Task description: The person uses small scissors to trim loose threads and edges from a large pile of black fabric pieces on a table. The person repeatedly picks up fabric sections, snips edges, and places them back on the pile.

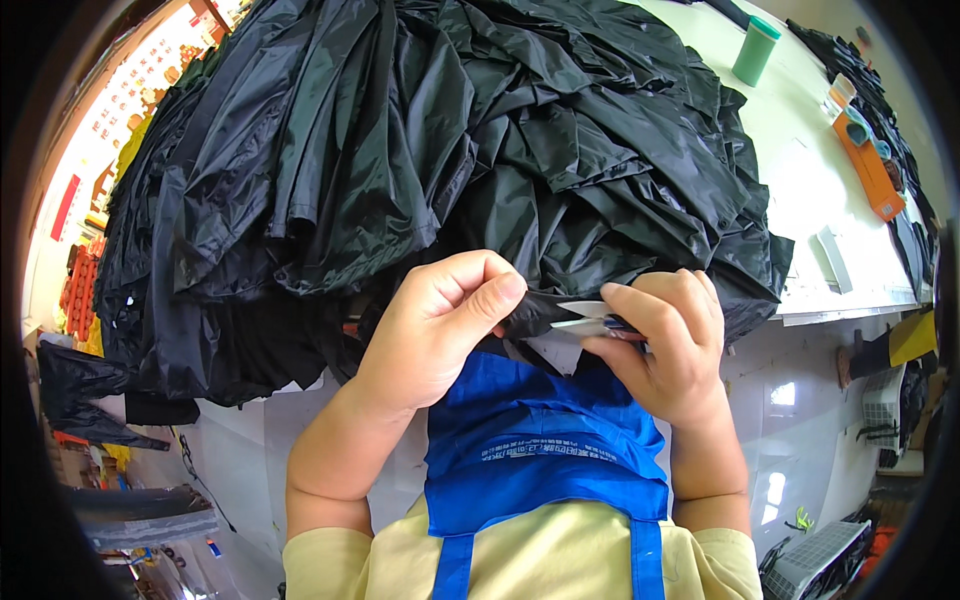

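My left hand is closed in a pinch on the edge of a shiny black piece of fabric. In my right hand I grip a small pair of thread snips. The two pale metal blades stand apart and point left, close to the fabric edge, with dark handles mostly hidden in my palm. Whether the blades touch the cloth I cannot tell. Beyond both hands a large heap of black garments covers much of the table and hangs over its front edge.
On the white table at right stand a green cylinder and an orange box with small items. White plastic baskets sit on the floor at right. Dark cloth lies at far left. A blue apron covers my front.
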The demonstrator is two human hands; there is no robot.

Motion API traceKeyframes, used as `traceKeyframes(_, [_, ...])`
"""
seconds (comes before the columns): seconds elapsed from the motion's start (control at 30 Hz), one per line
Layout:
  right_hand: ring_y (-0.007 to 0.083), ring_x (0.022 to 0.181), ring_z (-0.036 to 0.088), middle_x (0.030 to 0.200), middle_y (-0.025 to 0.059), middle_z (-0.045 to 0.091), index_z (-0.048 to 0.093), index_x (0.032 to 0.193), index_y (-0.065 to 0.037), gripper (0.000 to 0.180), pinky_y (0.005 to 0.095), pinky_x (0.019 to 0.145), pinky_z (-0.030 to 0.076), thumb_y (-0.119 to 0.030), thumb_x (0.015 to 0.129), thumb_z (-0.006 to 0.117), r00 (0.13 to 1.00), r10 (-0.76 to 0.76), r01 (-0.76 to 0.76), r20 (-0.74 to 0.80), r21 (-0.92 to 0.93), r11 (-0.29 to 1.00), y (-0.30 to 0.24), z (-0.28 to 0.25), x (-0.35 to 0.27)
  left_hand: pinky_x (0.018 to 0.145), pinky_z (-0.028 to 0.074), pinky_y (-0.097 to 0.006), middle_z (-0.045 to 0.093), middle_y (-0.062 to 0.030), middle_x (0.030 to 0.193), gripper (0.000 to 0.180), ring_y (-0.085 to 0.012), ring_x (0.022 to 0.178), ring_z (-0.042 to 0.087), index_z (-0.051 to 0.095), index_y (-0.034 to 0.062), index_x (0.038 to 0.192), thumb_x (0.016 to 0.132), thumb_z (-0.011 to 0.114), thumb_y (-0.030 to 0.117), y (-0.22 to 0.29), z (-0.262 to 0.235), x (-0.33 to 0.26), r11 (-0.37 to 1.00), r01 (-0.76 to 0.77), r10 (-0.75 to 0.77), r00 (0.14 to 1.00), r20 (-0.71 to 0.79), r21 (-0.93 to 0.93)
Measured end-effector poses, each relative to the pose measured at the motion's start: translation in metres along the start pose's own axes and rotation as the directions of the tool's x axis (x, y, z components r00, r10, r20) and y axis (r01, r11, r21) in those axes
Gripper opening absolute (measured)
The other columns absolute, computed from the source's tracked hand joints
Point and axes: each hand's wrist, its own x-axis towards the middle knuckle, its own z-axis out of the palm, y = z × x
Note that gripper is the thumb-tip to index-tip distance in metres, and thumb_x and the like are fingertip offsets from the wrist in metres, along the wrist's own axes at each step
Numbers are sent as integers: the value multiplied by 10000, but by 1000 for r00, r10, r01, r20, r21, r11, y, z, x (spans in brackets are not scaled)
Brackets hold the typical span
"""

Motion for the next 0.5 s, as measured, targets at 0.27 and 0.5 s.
traceKeyframes(0.27, [163, 657, 507, 847, 9, 567, 681, 943, -95, 378, 303, 603, 353, -205, 599, 789, 998, 9, -5, -65, 57, 998, 1, 10, 2, 552, 329, -165, 539, 45, 702, 195, -11, 611, 417, 608, 28, 828, 943, 565, 179, 2, 3, 1, 998, 41, -41, 999, 1, 48])
traceKeyframes(0.5, [153, 661, 510, 822, 7, 561, 698, 901, -85, 343, 301, 607, 362, -201, 595, 801, 996, -7, 17, -90, 111, 994, 5, 18, 1, 573, 337, -180, 490, 64, 676, 240, -17, 629, 398, 596, 29, 815, 954, 555, 221, 0, 3, 1, 997, 36, -37, 999, 11, 67])
